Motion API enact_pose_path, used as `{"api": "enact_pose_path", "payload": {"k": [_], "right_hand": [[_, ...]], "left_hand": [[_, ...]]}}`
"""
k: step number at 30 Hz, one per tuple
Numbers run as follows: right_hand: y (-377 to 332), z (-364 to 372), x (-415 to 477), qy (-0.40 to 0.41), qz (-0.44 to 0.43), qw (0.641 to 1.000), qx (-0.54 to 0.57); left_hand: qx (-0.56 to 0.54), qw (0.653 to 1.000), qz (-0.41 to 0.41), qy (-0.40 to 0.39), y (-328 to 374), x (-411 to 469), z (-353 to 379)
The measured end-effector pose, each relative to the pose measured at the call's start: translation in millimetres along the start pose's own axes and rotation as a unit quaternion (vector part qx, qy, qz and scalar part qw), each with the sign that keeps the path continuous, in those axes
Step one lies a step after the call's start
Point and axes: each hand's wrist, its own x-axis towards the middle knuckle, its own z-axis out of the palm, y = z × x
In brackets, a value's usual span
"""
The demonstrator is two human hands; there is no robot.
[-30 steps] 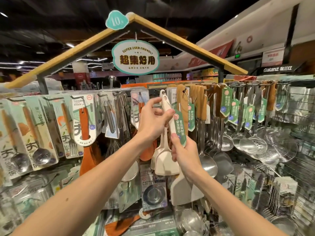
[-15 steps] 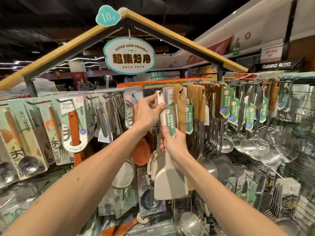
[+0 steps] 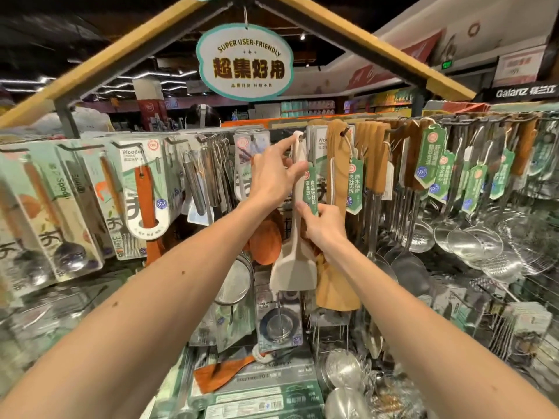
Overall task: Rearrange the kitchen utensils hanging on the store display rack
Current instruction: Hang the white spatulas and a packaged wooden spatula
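A cream-coloured spatula (image 3: 292, 267) hangs in the middle of the display rack, its handle top at a hook (image 3: 299, 135). My left hand (image 3: 272, 173) pinches the upper handle, index finger stretched up to the hook end. My right hand (image 3: 325, 226) grips the handle lower down, beside its green tag (image 3: 311, 189). A second cream spatula blade shows just behind the first. A wooden turner (image 3: 338, 237) hangs right next to it.
Carded wooden spoons and forks (image 3: 142, 189) hang to the left, steel ladles and skimmers (image 3: 472, 240) to the right. Boxed goods and strainers fill the shelf below (image 3: 272, 385). An oval sign (image 3: 245, 62) hangs under the wooden roof frame.
The cream spatula has gone up, its handle top now at the hook. My left hand rose with it and my right hand slid lower on the handle. The camera moved closer.
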Motion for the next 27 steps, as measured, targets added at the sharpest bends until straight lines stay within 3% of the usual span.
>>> {"api": "enact_pose_path", "payload": {"k": [6,9,12,19,24,27], "right_hand": [[23.0,-19.9,-38.9,-0.035,-0.044,0.987,-0.151],[35.4,-24.7,-71.9,-0.043,-0.072,0.983,-0.165],[56.7,-16.4,-123.1,-0.119,-0.070,0.980,-0.144],[158.3,59.8,-232.6,-0.300,0.101,0.945,-0.084],[203.7,141.4,-274.6,-0.370,0.196,0.907,-0.051],[218.0,195.0,-291.4,-0.406,0.244,0.879,-0.050]], "left_hand": [[0.073,0.995,-0.011,-0.063,-3.4,-38.8,-23.7],[0.113,0.990,-0.015,-0.087,-14.6,-72.9,-43.1],[0.149,0.979,-0.041,-0.136,-35.8,-121.3,-67.0],[0.193,0.902,-0.175,-0.343,-133.4,-292.3,-122.0],[0.164,0.860,-0.328,-0.354,-218.0,-383.8,-144.3],[0.161,0.847,-0.368,-0.347,-260.8,-412.8,-159.5]]}}
